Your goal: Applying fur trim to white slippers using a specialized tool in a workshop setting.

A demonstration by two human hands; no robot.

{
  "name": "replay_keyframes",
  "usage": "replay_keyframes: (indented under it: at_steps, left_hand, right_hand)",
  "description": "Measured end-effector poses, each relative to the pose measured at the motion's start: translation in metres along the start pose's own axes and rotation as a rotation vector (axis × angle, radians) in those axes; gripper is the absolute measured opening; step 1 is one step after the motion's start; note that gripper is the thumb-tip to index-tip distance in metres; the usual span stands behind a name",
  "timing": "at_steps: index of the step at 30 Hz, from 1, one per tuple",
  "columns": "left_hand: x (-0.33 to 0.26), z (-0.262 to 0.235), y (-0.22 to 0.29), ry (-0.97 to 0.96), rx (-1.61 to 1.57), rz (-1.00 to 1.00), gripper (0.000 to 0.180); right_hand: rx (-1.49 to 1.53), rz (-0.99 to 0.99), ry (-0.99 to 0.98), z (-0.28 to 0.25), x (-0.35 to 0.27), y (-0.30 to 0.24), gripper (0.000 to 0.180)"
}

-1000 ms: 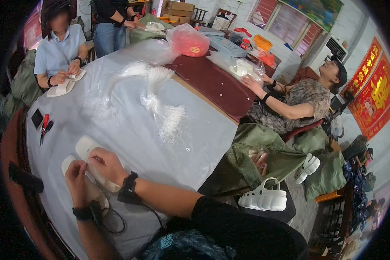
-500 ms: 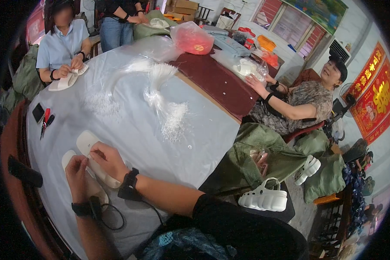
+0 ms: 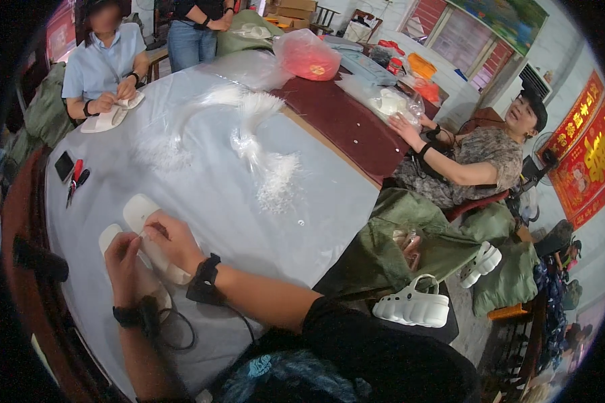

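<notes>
A pair of cream slippers lies side by side on the grey-covered table [image 3: 249, 242], a right slipper [image 3: 138, 207] and a left slipper [image 3: 107, 235]. My left hand [image 3: 123, 260] is over the left slipper, thumb and fingers pinched together. Close beside it, my right hand [image 3: 171, 236] also pinches, above the right slipper. The fingertips of both hands nearly meet between the two slippers. Whatever they pinch is too small or hidden to make out. Both wrists wear dark bands with cables.
Bundles of thin white plastic strands [image 3: 249, 138] lie mid-table. A phone [image 3: 64, 166] and red-and-black cutters [image 3: 77, 180] are at the left. One person [image 3: 104, 74] handles slippers; another [image 3: 464, 161] touches a bagged white item. White clogs [image 3: 413, 303] sit at my right.
The whole view has shifted slightly. My hands stay pinched together over the slippers, with my right fingers a little lower toward the left ones.
</notes>
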State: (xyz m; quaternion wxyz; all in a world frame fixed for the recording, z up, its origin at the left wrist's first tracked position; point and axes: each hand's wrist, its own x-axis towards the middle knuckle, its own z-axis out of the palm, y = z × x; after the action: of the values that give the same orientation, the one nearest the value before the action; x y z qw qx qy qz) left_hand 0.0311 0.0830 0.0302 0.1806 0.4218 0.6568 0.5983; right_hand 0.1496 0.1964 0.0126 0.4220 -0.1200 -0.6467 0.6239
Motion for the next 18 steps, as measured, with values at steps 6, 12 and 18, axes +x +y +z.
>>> replay_keyframes:
  at_steps: [6,12,18]
  left_hand:
    - [-0.003,-0.003,-0.001,0.023,0.106,-0.032,0.007]
    - [-0.002,0.001,-0.002,0.027,0.058,-0.061,0.01]
    - [-0.006,-0.007,0.0,0.041,0.017,-0.011,0.012]
  right_hand:
    - [-0.143,-0.028,0.043,0.004,-0.001,0.007,0.013]
    - [-0.05,0.016,-0.014,-0.004,-0.001,0.012,0.01]
    - [-0.009,0.112,-0.041,0.005,-0.004,-0.006,0.011]
